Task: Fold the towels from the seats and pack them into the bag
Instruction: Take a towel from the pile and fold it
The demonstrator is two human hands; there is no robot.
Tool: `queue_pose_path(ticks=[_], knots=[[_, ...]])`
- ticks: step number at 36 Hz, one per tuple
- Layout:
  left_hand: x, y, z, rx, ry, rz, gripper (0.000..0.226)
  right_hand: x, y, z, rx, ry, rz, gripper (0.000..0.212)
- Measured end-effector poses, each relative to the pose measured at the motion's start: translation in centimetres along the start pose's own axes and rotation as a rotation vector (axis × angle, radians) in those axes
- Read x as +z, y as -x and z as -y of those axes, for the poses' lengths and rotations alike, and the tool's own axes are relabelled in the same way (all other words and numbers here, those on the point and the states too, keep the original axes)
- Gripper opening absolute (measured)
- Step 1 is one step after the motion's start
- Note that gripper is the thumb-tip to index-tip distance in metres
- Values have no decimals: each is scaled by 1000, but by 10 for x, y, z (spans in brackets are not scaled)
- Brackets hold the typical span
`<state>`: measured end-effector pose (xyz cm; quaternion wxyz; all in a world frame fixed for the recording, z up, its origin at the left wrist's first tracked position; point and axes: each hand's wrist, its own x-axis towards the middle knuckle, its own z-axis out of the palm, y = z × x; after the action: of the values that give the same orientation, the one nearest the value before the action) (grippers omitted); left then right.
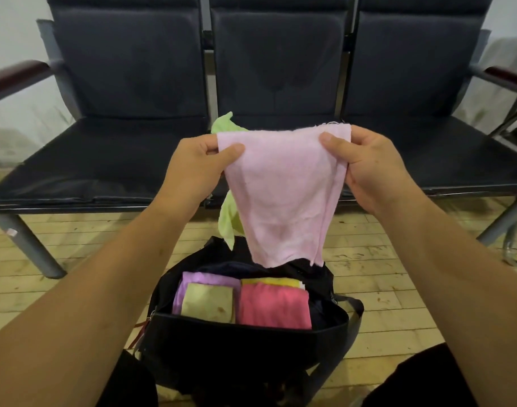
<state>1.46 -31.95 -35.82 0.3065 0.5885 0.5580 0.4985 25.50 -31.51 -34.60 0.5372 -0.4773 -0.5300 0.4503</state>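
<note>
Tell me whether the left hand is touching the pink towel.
Touching. The head view shows the left hand pinching an upper corner of the pink towel, with the thumb pressed flat on the front of the cloth.

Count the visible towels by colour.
Pale pink towel, held by left hand and right hand: 1
Light green towel, on the seat edge: 1
Lilac towel, in the bag: 1
Olive towel, in the bag: 1
Hot pink towel, in the bag: 1
Yellow towel, in the bag: 1
Total: 6

Pink towel [282,183], green towel [226,221], black bag [245,345], black seats [128,83].
</note>
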Motion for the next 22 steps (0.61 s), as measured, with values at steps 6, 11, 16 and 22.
queue_pose_path(ticks=[6,11,16,22], knots=[[1,-1,-1,92,-74,-56,27,-2,3,0,-84,51,-27,11],[1,-5,0,139,-89,-136,13,-3,5,1,-125,59,-36,14],[-5,-2,-5,120,150,-41,22,-3,5,3,-122,-54,9,23],[-4,0,-3,107,142,-45,25,7,10,7,-85,-243,182,24]])
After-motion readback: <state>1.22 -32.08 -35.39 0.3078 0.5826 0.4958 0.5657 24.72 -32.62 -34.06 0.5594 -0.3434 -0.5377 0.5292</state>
